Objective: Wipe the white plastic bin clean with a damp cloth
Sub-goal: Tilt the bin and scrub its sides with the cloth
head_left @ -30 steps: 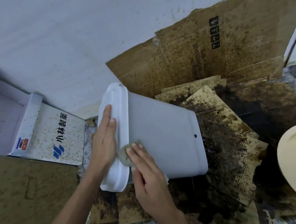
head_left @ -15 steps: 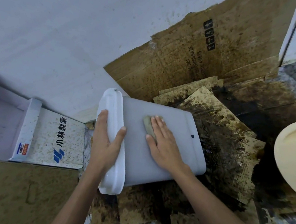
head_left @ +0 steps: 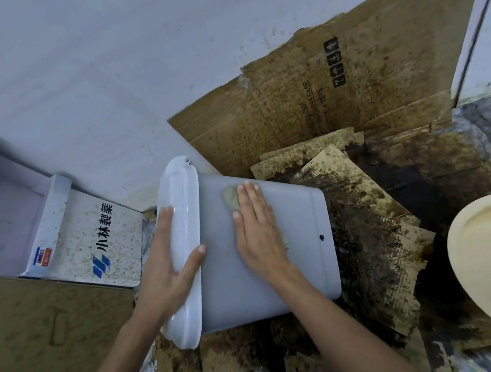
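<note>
left hand (head_left: pixel 172 265) gripping bin (head_left: pixel 274 267) rim, right hand (head_left: pixel 258 231) flat — pressing cloth (head_left: pixel 230 198)

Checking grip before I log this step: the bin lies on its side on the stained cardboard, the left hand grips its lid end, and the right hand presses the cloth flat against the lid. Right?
Not quite. In the head view the right hand presses the cloth flat against the bin's grey side wall, not the lid. The rest holds: the bin lies on its side on the stained cardboard, and the left hand grips its lid end.

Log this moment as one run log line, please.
phase: wiping | left hand: steadying bin lid | right hand: flat, pressing cloth on bin side | bin: lying on stained cardboard
</note>
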Demonstrator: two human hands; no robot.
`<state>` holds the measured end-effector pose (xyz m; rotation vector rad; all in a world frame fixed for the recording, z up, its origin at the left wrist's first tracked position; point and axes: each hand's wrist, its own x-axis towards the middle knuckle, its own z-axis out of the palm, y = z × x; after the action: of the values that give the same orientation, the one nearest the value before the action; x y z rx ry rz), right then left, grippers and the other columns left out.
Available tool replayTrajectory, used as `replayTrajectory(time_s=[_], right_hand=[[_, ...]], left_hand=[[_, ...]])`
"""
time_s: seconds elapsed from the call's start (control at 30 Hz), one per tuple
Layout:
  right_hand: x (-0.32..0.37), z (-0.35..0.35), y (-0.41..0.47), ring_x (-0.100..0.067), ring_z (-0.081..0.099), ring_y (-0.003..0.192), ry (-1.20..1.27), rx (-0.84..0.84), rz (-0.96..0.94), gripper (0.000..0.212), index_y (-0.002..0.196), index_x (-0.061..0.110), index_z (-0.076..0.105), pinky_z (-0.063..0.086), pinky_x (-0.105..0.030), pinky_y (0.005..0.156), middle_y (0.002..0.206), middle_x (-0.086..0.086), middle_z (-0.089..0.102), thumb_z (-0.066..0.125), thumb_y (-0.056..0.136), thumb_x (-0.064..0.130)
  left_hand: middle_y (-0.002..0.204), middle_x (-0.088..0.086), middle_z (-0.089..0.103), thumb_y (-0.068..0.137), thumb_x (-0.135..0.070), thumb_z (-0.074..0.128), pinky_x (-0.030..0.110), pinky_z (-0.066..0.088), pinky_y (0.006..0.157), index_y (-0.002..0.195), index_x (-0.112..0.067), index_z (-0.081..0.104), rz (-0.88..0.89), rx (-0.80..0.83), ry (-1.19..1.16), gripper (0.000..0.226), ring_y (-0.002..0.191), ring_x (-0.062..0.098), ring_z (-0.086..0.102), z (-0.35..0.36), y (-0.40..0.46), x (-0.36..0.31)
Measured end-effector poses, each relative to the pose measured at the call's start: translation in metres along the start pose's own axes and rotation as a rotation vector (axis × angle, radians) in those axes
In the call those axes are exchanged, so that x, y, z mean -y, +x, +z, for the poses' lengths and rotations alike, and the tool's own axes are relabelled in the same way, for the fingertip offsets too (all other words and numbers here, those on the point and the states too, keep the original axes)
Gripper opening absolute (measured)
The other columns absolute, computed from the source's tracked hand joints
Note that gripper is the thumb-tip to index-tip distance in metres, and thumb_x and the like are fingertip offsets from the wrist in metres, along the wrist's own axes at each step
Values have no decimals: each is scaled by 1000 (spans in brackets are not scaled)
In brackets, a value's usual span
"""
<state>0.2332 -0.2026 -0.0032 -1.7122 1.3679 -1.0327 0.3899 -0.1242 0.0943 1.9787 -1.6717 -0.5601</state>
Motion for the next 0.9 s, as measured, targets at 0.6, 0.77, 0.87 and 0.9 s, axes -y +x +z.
replayTrajectory(time_s=[0.6, 0.77, 0.87, 0.9], right_hand=[[10, -71, -55, -15, 45, 125, -65, -130, -96, 36, 129, 13, 55, 32, -36, 111, 132, -2, 57, 35, 102, 27], [20, -75, -92, -10, 42, 130, -58, -169, -73, 35, 134, 18, 53, 30, -34, 114, 138, 3, 54, 38, 104, 27], [23, -80, -112, -9, 42, 132, -46, -199, -76, 35, 134, 17, 54, 32, -35, 114, 139, 3, 54, 38, 103, 26], [24, -82, -118, -10, 43, 132, -46, -210, -74, 36, 133, 17, 54, 33, -36, 114, 139, 3, 54, 37, 103, 26]], left_hand=[[128, 5, 58, 71, -85, 63, 47, 55, 95, 131, -24, 52, -267, -71, -159, 87, 113, 25, 63, -39, 9, -42], [122, -6, 50, 63, -73, 72, 33, 49, 87, 130, -22, 36, -250, -11, -201, 91, 113, 15, 57, -48, 5, -57], [126, -3, 44, 56, -81, 68, 37, 48, 93, 139, -30, 40, -204, 89, -104, 101, 116, 17, 51, -57, 10, -63], [128, -2, 42, 55, -83, 68, 41, 45, 99, 139, -34, 44, -197, 122, -45, 100, 119, 18, 47, -59, 12, -63]])
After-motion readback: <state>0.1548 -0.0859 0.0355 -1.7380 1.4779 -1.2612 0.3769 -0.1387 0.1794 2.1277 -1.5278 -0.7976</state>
